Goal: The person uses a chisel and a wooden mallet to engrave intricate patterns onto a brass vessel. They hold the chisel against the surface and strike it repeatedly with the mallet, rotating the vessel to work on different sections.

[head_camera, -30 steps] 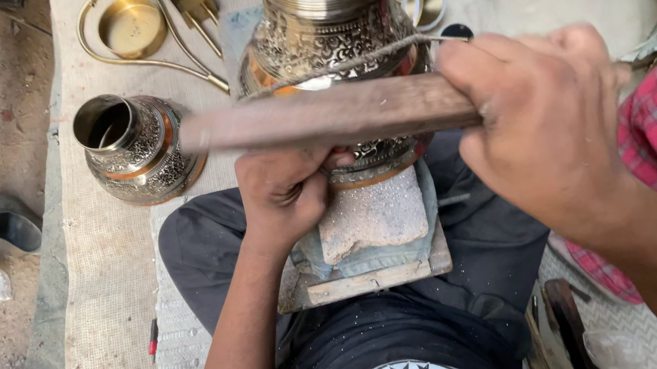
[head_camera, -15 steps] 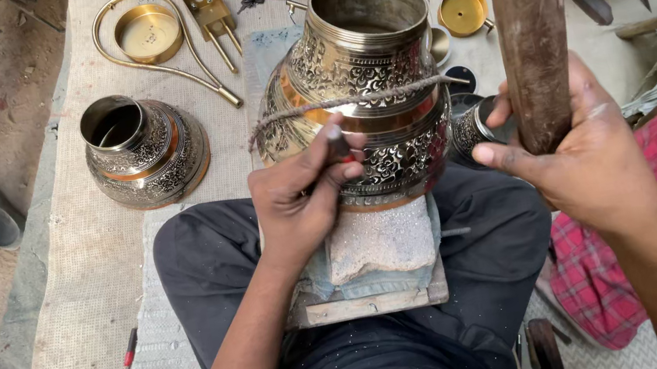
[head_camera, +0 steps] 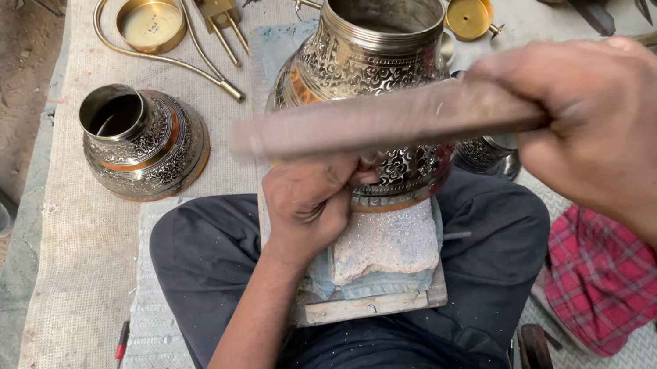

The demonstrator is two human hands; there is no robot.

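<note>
Closed tight in a fist, our right hand (head_camera: pixel 602 121) grips one end of a long flat wooden bar (head_camera: pixel 384 120), which lies level and blurred across the view, pointing toward nine o'clock in front of the engraved brass vessel (head_camera: pixel 380 69). Our left hand (head_camera: pixel 309 201) is curled with its fingers bent in against the lower wall of that vessel at about six o'clock; whether something thin is pinched between those fingers we cannot tell, since the bar and the knuckles hide the spot. We see the vessel standing upright, mouth open toward twelve o'clock, its base resting on a pale grey block (head_camera: pixel 383 242) that sits on a wooden board (head_camera: pixel 366 304) laid across our lap. At nine o'clock from the vessel, well apart, a smaller engraved pot (head_camera: pixel 144 144) stands on the woven mat (head_camera: pixel 70 290). Toward eleven o'clock lies a curved brass tube (head_camera: pixel 146 50) with a shallow round brass dish (head_camera: pixel 150 20) inside its loop; at one o'clock a small brass cup (head_camera: pixel 469 14) lies near the vessel's rim. Another small engraved piece (head_camera: pixel 488 156) sits just beside the vessel at four o'clock, under our right hand. We find bare mat between the two engraved pieces, while the right side is crowded by red checked cloth (head_camera: pixel 620 278). The mat's left edge borders bare ground at nine o'clock.
</note>
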